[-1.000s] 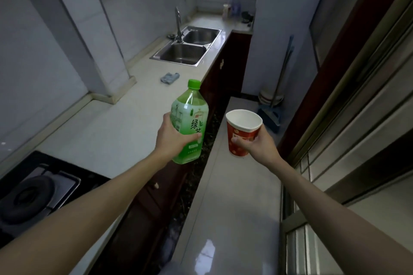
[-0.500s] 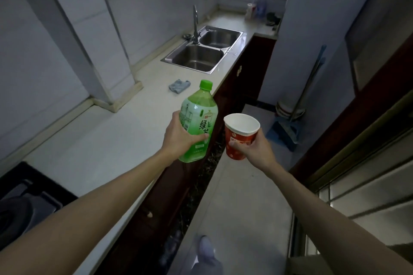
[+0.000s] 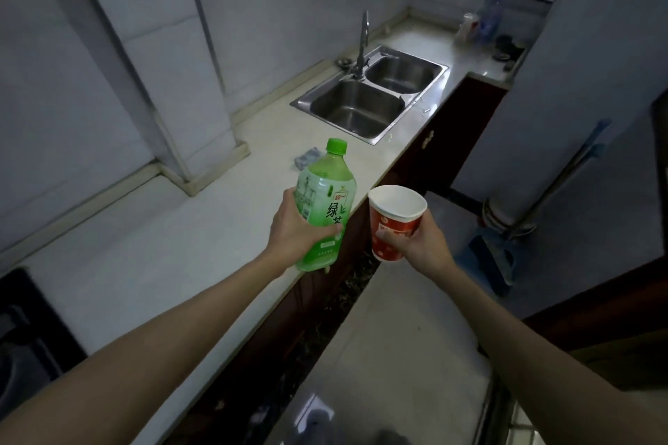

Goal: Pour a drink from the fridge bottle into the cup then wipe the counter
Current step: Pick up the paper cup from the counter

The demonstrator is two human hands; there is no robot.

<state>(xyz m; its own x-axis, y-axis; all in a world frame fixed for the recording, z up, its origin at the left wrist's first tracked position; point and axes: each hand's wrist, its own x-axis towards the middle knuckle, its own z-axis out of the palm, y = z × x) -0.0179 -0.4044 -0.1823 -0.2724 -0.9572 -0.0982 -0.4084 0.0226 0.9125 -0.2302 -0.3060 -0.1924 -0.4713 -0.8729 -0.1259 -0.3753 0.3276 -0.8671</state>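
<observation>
The left hand point(image 3: 294, 233) is closed around the lower body of a green bottle point(image 3: 322, 206), fingers wrapped round the far side and the thumb lying across the label on the near side. The bottle stands nearly upright, tipped a little away from the hand, with its green cap point(image 3: 336, 146) still screwed on. Its base hangs over the front edge of the white bench point(image 3: 151, 256), lifted clear of the surface.

The right hand point(image 3: 421, 244) grips a red paper cup point(image 3: 393, 224) around its lower half, fingers curled at the front and the thumb on the near side. The cup is held mouth up, slightly tilted, and its white inside looks dry. It sits just beside the bottle, to the right of the left hand, over the floor and not over the bench; the two do not touch.

Beyond the left hand, partly hidden behind the bottle's shoulder, a small blue-grey cloth point(image 3: 307, 157) lies on the bench. Farther past it a steel double sink point(image 3: 372, 97) is set into the bench, with a tap point(image 3: 362, 43) on its far-left side.
</observation>
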